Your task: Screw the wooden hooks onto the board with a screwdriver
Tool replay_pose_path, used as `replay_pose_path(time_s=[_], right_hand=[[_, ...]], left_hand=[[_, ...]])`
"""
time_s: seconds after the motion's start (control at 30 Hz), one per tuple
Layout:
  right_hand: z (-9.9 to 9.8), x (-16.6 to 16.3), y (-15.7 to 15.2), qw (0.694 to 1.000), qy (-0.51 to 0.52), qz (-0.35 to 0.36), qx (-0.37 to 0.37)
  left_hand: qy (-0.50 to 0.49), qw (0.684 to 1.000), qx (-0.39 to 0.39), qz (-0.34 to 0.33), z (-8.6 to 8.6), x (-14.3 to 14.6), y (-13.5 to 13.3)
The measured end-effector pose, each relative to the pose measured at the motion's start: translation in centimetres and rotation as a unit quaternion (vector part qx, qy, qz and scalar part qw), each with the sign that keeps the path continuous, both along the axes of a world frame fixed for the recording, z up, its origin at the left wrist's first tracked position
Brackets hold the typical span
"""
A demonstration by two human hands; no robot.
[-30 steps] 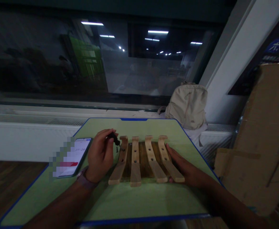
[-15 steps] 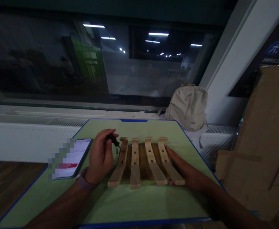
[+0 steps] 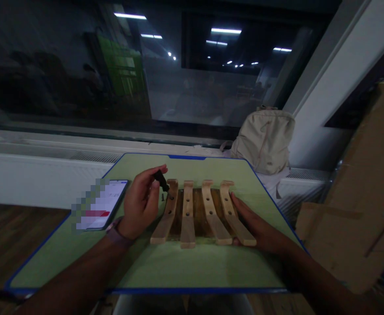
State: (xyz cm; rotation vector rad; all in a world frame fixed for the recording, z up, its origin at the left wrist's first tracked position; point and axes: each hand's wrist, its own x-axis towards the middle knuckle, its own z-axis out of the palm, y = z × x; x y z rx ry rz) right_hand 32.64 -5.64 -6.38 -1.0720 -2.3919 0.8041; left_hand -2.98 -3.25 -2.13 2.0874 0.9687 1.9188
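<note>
A wooden rack (image 3: 197, 227) lies on the table, several pale curved slats across a darker brown board, with dark screws or holes in each slat. My left hand (image 3: 142, 199) is closed around the black handle of a screwdriver (image 3: 161, 180). The screwdriver tilts down to the right, its tip at the upper hole of the leftmost slat (image 3: 165, 221). A small dark screw (image 3: 162, 197) appears just left of that slat. My right hand (image 3: 256, 225) grips the rack's right edge, fingers along the side and partly hidden behind the rightmost slat (image 3: 242, 229).
The green table (image 3: 139, 267) has a blue rim. A phone (image 3: 105, 205) with a lit screen lies left of my left hand. A beige backpack (image 3: 266, 140) sits on the window sill beyond the table. Cardboard (image 3: 359, 197) stands at the right.
The view has tilted down slightly, so the table and rack sit higher in the picture. The screwdriver handle has turned a little more upright. My right hand keeps its hold on the rack.
</note>
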Motion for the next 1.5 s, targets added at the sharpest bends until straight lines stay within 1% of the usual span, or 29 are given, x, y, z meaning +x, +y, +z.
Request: replay_pose_path(time_s=[0.1,0.2,0.27,0.3,0.4,0.5,0.57,0.67,0.8,0.87,0.9,1.0,1.1,1.17,1.27,1.33,1.4,1.5], right_hand=[[-0.1,0.1,0.0,1.000,-0.003,0.000,0.000],[0.0,0.1,0.0,1.000,-0.003,0.004,-0.001],[0.2,0.0,-0.1,1.000,-0.002,0.003,-0.002],[0.3,-0.1,-0.2,1.000,-0.001,0.001,-0.003],[0.5,-0.2,-0.3,1.000,0.002,-0.008,-0.007],[0.5,-0.2,-0.3,1.000,0.002,-0.009,-0.018],[0.5,-0.2,-0.3,1.000,-0.001,-0.011,-0.022],[0.4,-0.1,-0.3,1.000,-0.006,-0.016,-0.019],[0.4,-0.1,-0.2,1.000,-0.006,-0.011,-0.012],[0.4,-0.1,-0.2,1.000,-0.007,-0.011,-0.010],[0.4,-0.1,-0.2,1.000,-0.008,-0.010,-0.008],[0.3,0.0,-0.2,1.000,-0.005,-0.002,-0.004],[0.2,0.1,-0.2,1.000,0.002,0.002,-0.007],[0.1,0.1,-0.2,1.000,0.004,0.003,-0.007],[0.1,0.0,-0.1,1.000,0.000,-0.001,-0.009],[0.2,-0.1,-0.2,1.000,-0.004,-0.009,-0.015],[0.4,-0.1,-0.2,1.000,-0.003,-0.010,-0.020],[0.5,-0.2,-0.3,1.000,0.000,-0.007,-0.017]], left_hand=[[0.017,0.999,0.026,0.007,0.1,-0.5,0.1],[0.030,0.996,0.052,0.060,0.0,-1.0,0.4],[0.034,0.994,0.039,0.091,-0.2,-1.1,0.4],[0.033,0.995,0.021,0.093,-0.3,-1.1,0.4],[0.017,0.998,-0.028,0.054,-0.4,-0.7,0.1],[-0.005,1.000,-0.021,0.012,-0.3,-0.2,0.0],[-0.009,1.000,-0.009,-0.003,0.0,-0.1,-0.1],[0.013,1.000,0.012,0.000,0.3,-0.3,0.0],[0.031,0.998,0.049,0.034,0.2,-0.9,0.3],[0.020,0.998,0.034,0.045,0.0,-0.9,0.3],[0.014,0.999,0.018,0.040,-0.1,-0.8,0.3],[-0.007,1.000,-0.026,0.003,-0.3,-0.4,0.1],[-0.009,0.999,-0.031,-0.012,0.0,-0.1,0.0],[0.015,1.000,-0.013,0.004,0.3,-0.3,0.0],[0.057,0.996,0.032,0.068,0.7,-0.8,0.1],[0.063,0.992,0.041,0.102,0.8,-0.9,0.1],[0.042,0.995,0.016,0.088,0.7,-0.7,0.0],[-0.012,1.000,-0.024,0.015,0.4,-0.2,-0.2]])
